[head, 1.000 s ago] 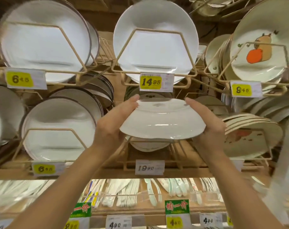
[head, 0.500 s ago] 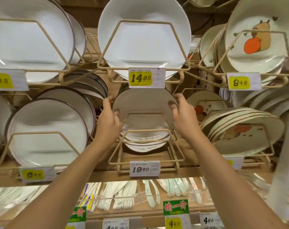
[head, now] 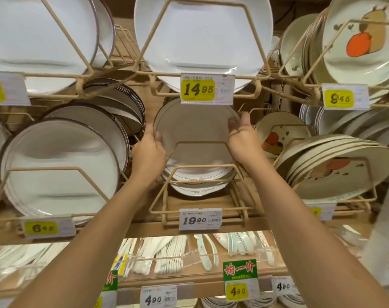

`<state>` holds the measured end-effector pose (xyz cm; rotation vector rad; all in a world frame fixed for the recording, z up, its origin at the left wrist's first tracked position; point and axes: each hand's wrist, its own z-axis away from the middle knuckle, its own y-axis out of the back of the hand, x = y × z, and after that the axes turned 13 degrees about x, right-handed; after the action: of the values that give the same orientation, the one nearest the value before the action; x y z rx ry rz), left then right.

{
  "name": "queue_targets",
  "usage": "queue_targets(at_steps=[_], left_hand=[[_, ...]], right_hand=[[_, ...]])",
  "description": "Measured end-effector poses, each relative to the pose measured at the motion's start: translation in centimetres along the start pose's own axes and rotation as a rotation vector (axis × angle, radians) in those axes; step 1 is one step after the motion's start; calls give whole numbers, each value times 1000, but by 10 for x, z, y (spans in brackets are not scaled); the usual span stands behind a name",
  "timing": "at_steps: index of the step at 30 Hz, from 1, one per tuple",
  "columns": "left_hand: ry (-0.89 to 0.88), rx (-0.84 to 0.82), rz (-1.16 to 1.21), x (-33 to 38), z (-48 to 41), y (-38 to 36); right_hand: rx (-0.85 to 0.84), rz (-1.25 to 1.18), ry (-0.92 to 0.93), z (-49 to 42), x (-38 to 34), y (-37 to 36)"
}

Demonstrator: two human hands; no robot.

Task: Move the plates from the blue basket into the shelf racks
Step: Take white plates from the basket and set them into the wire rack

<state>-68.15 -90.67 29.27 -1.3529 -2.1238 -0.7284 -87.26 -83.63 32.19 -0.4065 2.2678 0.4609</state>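
Two hands hold one white round ceramic plate (head: 195, 130) with a thin dark rim line, seen from the head camera. A second ago this plate was tipped nearly flat in front of the shelf, its underside toward the camera. Half a second ago it already stood on edge inside the beige wire rack (head: 200, 142), both hands on its rim. It stands there now as well, leaning back with its face toward the camera. Its top edge is tucked behind the yellow 14.95 price tag (head: 208, 88), where before it showed just beneath that tag. The left hand (head: 149, 152) grips the plate's left rim, its fingers (head: 158, 137) curled round the edge. The right hand (head: 244, 138) grips the right rim a little higher, its thumb on the plate's face and the other fingers (head: 244, 118) behind the edge. The plate lies between the two hands, behind the rack's hexagonal front wire. It is in front of a stack of like plates with script lettering (head: 198, 191) resting in the same rack. Below the rack, a white 19.90 price tag (head: 200, 218) hangs on the wooden shelf (head: 144, 228).
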Motion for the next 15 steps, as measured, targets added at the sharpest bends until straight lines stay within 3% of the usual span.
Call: queue_targets(at_steps=[3,6,9,11,15], left_hand=[[176,-67,130,5,-4,-4],[520,-139,251,9,-15,-5],[757,-178,606,10,-18,-4],[743,-116,695,11,-16,-7],[599,-36,557,7,-15,-15]], right_hand=[[22,-108,-279,1,-4,-2],[13,-176,-585,-5,-10,-3],[35,-253,-632,-6,-13,-6],[90,-314,-607,-5,-10,-9],[123,-299,-480,-4,0,-16]])
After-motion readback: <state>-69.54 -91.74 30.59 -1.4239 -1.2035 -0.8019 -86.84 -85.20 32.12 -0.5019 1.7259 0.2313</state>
